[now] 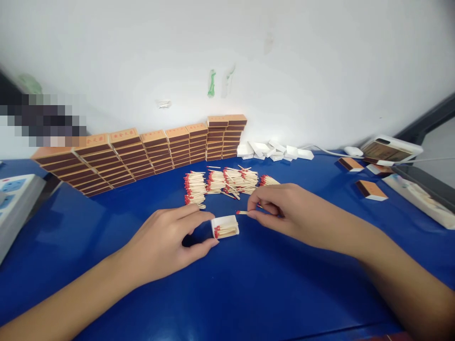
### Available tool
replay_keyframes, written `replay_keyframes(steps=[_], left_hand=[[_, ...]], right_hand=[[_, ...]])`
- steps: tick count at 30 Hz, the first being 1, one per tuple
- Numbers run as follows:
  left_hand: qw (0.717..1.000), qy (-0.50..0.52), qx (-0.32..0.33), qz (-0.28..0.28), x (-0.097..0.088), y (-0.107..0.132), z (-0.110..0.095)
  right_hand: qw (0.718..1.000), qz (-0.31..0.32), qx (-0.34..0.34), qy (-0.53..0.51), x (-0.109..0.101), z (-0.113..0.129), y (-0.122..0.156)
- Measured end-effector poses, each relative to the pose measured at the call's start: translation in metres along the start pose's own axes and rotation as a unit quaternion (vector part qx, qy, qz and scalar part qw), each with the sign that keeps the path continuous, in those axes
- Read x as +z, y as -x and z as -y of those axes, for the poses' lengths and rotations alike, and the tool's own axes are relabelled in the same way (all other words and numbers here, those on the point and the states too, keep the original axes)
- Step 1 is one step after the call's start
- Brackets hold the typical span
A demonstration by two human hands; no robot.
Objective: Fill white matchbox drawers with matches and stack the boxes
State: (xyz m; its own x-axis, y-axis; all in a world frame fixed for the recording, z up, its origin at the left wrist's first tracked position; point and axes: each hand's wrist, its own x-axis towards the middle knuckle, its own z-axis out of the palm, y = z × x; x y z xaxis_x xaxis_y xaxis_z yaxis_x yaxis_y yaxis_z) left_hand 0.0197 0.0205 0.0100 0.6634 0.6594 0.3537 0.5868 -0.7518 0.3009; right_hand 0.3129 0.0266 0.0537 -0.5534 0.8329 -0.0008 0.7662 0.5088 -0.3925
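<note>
My left hand grips a small white matchbox tray at its left end, thumb at the near corner and a finger at the far one. Red-tipped matches lie along the near side of the tray, their heads to the left. Just right of the tray, my right hand pinches a few matches between thumb and fingertips, heads pointing left; their exact number is hard to make out. Beyond both hands, piles of loose matches rest on the blue table, the rightmost pile partly hidden by my right hand.
Stacked matchboxes line the wall from the left to the middle. More white trays are heaped to their right. At the far right are loose matchboxes, a white device and a pouch. A power strip sits left.
</note>
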Motion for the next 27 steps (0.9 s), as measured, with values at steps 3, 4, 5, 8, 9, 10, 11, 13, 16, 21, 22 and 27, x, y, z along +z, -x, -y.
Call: replay_keyframes(steps=[3, 4, 5, 8, 9, 10, 11, 13, 16, 21, 22, 27], left_hand=[[1.0, 0.002, 0.004, -0.007, 0.0, -0.001, -0.002], [1.0, 0.003, 0.005, -0.009, 0.001, -0.001, -0.003], [1.0, 0.003, 0.006, -0.01, 0.001, -0.001, -0.004], [1.0, 0.003, 0.01, -0.01, 0.001, -0.001, -0.007], [1.0, 0.003, 0.011, -0.01, 0.0, 0.0, -0.007], [1.0, 0.003, 0.013, -0.01, 0.0, 0.0, -0.007], [1.0, 0.004, 0.014, -0.011, 0.0, 0.0, -0.007], [1.0, 0.004, 0.012, -0.012, 0.0, 0.001, -0.006], [1.0, 0.002, 0.005, -0.009, 0.0, 0.001, -0.004], [1.0, 0.007, 0.005, 0.0, 0.001, 0.0, -0.003], [1.0, 0.007, 0.006, -0.002, 0.001, 0.0, -0.003], [1.0, 0.008, 0.009, -0.004, 0.003, 0.001, -0.002]], right_hand=[[0.998, -0.04, -0.04, 0.012, 0.012, 0.016, -0.002], [0.998, -0.043, -0.049, 0.022, 0.016, 0.02, -0.002], [0.997, -0.04, -0.055, 0.032, 0.021, 0.023, -0.003], [0.996, -0.016, -0.052, 0.065, 0.029, 0.028, -0.005], [0.996, -0.009, -0.048, 0.071, 0.031, 0.029, -0.006], [0.996, -0.003, -0.047, 0.074, 0.031, 0.029, -0.007], [0.996, 0.001, -0.046, 0.073, 0.031, 0.029, -0.007], [0.997, 0.001, -0.052, 0.06, 0.029, 0.027, -0.007], [0.998, 0.001, -0.056, 0.038, 0.025, 0.025, -0.005], [0.998, 0.024, -0.047, 0.038, 0.022, 0.023, -0.004], [0.998, 0.026, -0.051, 0.038, 0.023, 0.022, -0.004], [0.997, 0.013, -0.062, 0.037, 0.028, 0.02, -0.006]])
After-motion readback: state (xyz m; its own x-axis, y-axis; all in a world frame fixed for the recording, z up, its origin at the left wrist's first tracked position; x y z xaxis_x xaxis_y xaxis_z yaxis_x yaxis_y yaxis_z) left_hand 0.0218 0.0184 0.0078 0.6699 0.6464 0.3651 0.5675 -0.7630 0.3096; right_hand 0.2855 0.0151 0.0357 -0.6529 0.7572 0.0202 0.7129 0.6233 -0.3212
